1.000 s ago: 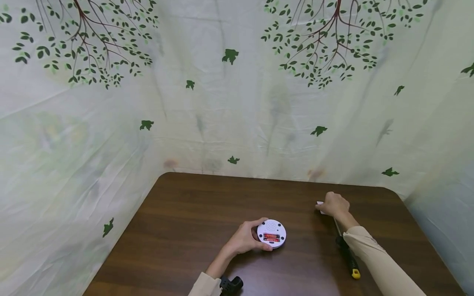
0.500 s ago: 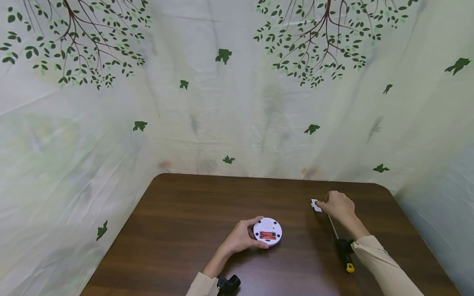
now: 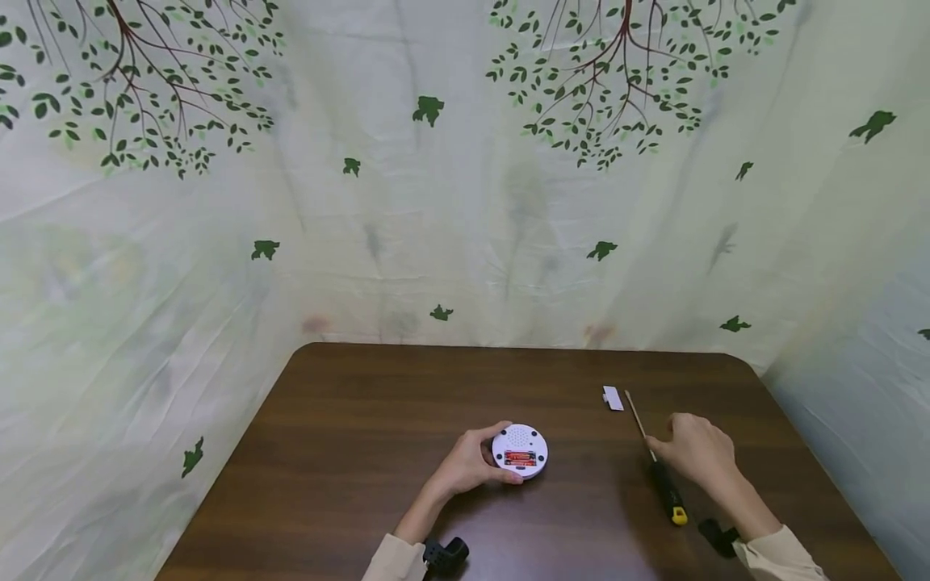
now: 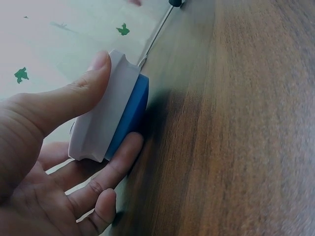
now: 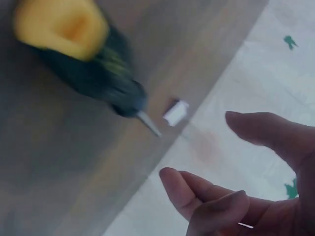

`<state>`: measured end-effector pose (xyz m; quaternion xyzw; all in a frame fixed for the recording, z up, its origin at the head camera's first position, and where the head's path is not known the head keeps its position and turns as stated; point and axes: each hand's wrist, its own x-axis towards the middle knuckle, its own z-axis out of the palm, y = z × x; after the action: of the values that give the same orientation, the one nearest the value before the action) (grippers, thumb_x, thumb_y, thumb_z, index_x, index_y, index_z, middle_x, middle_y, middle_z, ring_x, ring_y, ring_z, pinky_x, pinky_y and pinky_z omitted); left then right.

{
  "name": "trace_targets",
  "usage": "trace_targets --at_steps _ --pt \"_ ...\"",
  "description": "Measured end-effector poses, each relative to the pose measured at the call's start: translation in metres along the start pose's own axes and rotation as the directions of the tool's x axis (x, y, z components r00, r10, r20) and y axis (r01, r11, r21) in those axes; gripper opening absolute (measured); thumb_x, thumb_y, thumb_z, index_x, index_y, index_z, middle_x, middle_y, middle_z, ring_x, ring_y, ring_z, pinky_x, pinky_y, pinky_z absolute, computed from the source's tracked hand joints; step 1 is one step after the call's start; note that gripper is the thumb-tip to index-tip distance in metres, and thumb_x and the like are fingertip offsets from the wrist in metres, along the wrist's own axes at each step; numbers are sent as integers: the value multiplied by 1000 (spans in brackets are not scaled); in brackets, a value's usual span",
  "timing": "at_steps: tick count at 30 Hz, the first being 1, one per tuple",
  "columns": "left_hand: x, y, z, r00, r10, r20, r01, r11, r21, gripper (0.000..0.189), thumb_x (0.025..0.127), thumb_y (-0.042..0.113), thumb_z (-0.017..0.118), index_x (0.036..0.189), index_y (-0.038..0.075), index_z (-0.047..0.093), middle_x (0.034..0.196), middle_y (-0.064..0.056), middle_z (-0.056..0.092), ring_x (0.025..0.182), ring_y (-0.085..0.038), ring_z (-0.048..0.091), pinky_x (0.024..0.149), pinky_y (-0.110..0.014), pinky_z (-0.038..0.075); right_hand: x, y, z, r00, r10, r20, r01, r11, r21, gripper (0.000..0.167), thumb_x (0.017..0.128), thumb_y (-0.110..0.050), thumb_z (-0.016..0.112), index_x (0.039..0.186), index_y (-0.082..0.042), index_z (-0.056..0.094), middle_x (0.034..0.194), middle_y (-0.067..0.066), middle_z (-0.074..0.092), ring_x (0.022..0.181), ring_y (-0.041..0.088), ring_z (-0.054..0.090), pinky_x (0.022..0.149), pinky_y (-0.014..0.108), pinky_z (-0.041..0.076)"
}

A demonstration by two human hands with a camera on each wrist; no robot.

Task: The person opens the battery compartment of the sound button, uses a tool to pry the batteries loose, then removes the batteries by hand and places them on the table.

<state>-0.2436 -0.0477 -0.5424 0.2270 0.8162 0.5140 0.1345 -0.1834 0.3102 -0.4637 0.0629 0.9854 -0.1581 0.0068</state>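
On my feed I am seeing the left hand (image 3: 465,464) gripping a round white-and-blue device (image 3: 520,448) over the brown table (image 3: 363,452), its red batteries (image 3: 520,459) showing. The right hand (image 3: 701,449) is hovering beside the screwdriver (image 3: 664,484), thumb and fingers standing wide apart. A small white piece (image 3: 613,398) is lying near the screwdriver's tip.

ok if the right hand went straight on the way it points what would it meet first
Probably the screwdriver: in the head view its shaft lies just ahead of the right hand. Height is unclear, so the hand might pass above.
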Motion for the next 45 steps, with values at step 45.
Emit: trace_targets --at_steps 45 --pt "2 -2 -1 1000 1 0 -1 1000 -18 84 74 15 95 147 5 56 94 -3 68 67 -5 56 60 -19 47 -16 6 -19 932 -326 -156 362 835 414 6 95 -31 77 100 -29 74 92 -6 71 64 7 56 58 26 47"
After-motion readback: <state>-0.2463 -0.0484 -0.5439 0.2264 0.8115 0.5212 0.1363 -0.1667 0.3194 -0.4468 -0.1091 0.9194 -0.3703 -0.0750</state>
